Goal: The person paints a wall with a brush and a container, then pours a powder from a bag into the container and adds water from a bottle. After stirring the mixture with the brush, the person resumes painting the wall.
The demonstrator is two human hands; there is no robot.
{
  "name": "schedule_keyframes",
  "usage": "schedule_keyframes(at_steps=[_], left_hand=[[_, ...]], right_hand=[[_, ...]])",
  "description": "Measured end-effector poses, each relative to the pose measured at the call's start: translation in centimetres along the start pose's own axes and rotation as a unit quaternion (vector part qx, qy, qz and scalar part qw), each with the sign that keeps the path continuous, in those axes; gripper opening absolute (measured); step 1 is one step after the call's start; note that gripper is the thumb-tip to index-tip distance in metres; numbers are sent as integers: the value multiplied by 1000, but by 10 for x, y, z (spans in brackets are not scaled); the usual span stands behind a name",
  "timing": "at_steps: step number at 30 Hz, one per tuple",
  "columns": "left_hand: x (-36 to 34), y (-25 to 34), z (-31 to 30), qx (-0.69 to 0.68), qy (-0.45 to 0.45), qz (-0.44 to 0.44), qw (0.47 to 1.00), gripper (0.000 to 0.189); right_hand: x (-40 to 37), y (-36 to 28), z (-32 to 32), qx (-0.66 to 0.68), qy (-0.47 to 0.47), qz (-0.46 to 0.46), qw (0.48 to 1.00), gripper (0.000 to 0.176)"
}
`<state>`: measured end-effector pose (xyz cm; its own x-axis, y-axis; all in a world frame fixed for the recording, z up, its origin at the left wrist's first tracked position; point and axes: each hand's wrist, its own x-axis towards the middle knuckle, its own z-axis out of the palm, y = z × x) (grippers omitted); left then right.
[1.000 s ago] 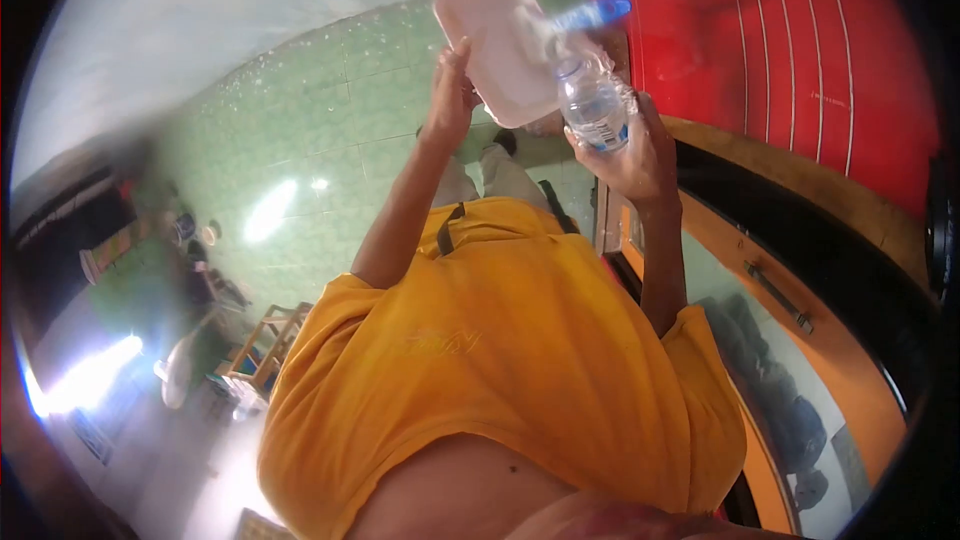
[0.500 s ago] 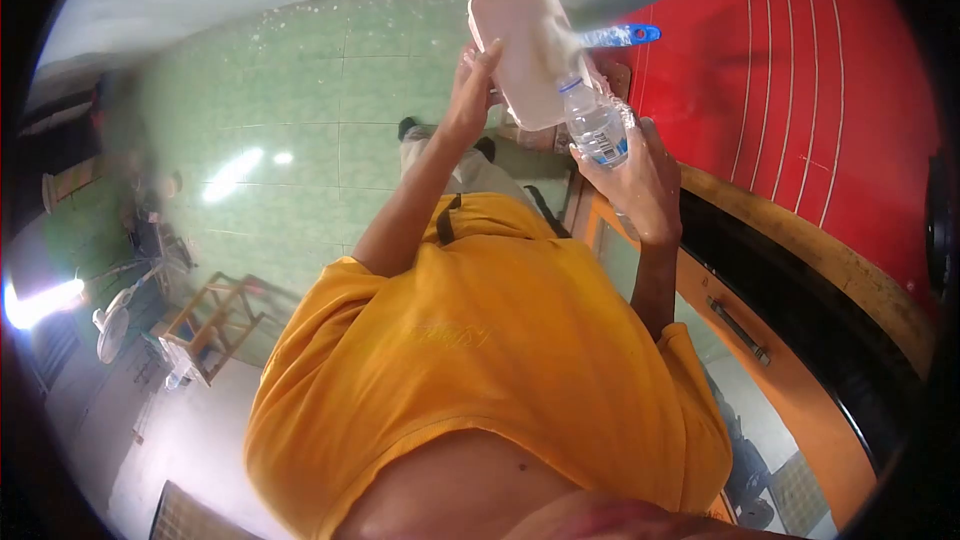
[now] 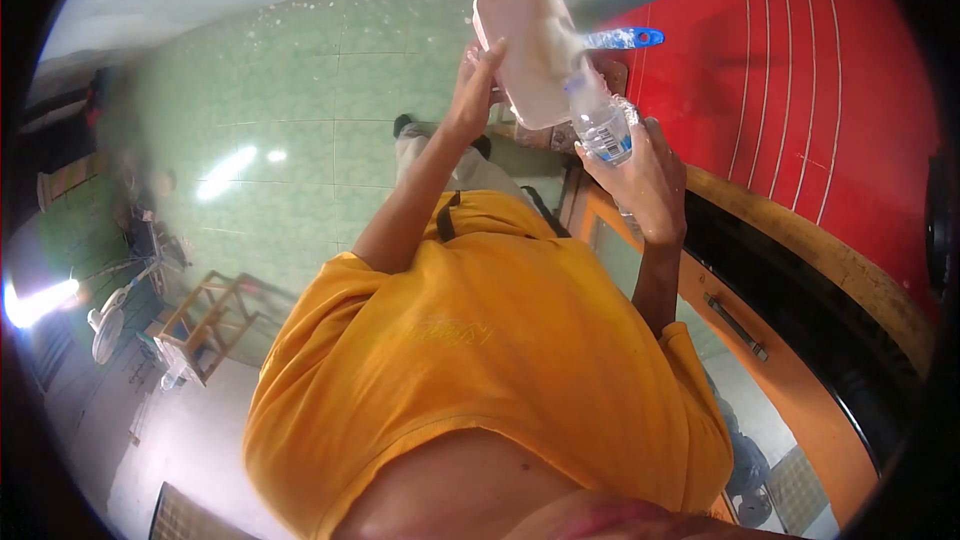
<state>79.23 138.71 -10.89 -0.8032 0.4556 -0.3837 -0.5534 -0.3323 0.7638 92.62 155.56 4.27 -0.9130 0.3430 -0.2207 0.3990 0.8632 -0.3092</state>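
Note:
My left hand [image 3: 478, 90] grips the left edge of a pale, shallow rectangular tray [image 3: 520, 55], held up in front of me. A brush or scraper with a blue handle [image 3: 622, 38] lies across the tray's right side, its head blurred by whitish material. In my right hand [image 3: 645, 175] is a clear plastic bottle [image 3: 603, 128] with a blue rim, its neck tilted up toward the tray's right edge. White residue sticks to the fingers of my right hand. Whether the bottle touches the tray I cannot tell.
Red panels [image 3: 700, 70] with a metal handle stand at the upper right, above an orange cabinet [image 3: 770, 370]. Green floor tiles [image 3: 290, 100] spread to the left. A wooden stool [image 3: 205, 325] and a white fan [image 3: 105, 325] are at the lower left.
The tray and blue handle have shifted very slightly right. The bottle and my right hand have also moved a little to the right, and the bottle's top is more blurred.

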Motion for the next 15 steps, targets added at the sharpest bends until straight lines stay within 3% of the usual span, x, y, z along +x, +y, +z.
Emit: schedule_keyframes(at_steps=[15], left_hand=[[3,-10,0,6,10,-8,1000,59]], right_hand=[[-2,7,4,-5,-18,14,1000,70]])
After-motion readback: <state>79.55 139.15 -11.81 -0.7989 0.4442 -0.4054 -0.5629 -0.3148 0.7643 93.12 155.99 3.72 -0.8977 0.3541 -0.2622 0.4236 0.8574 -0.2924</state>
